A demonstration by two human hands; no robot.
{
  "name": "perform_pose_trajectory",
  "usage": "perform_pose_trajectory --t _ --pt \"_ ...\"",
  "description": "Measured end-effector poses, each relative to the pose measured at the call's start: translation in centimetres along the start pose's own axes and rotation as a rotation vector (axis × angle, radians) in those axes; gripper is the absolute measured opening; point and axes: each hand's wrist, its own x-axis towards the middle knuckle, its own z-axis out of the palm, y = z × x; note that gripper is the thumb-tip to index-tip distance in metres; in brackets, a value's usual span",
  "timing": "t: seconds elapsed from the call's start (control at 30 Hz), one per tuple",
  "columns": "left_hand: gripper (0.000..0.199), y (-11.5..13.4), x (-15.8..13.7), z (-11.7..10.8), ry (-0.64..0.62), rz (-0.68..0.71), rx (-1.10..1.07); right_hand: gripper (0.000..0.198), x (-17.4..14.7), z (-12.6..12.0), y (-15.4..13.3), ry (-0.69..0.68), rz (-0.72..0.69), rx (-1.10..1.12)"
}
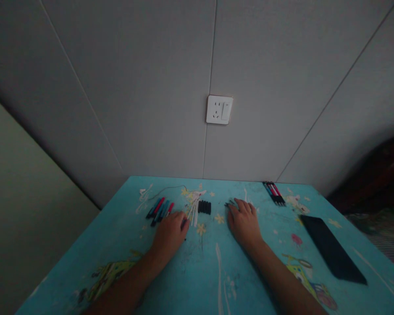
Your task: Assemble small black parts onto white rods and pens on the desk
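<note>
My left hand rests on the table with its fingers curled in. Whatever it holds, if anything, is too dark and small to make out. Just beyond it lie blue and red pen barrels with black ends. White pen refills fan out to its right, one slanting toward the fingers. Beside them several short black pen grips stand in a tight row. My right hand lies palm down, fingers stretched forward and slightly apart. Its thumb and forefinger are at small dark pieces, partly hidden by the hand.
Several pens in blue, red and black lie side by side at the table's back right. A dark flat rectangular pad is at the right. The cartoon-print tablecloth meets a grey wall with a white socket.
</note>
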Motion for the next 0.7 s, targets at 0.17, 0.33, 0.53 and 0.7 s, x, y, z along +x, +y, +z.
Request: perform_pose_trajectory --t 0.17,0.33,0.53,0.7 --pt "0.018 -0.2 0.01 0.16 0.0 0.012 0.044 0.024 -0.01 -0.05 0.03 0.021 -0.006 0.012" --pt "0.02 -0.35 -0.05 0.21 0.006 0.023 0.111 0.02 0.14 0.07 0.04 0.022 0.013 0.016" --pt "0.015 0.1 -0.35 -0.1 -0.009 -0.005 0.176 0.018 0.39 0.09 -0.07 0.037 0.028 0.017" --pt "0.016 0.2 -0.35 -0.29 -0.015 -0.017 0.156 0.019 0.33 -0.1 -0.04 0.029 0.029 0.029"
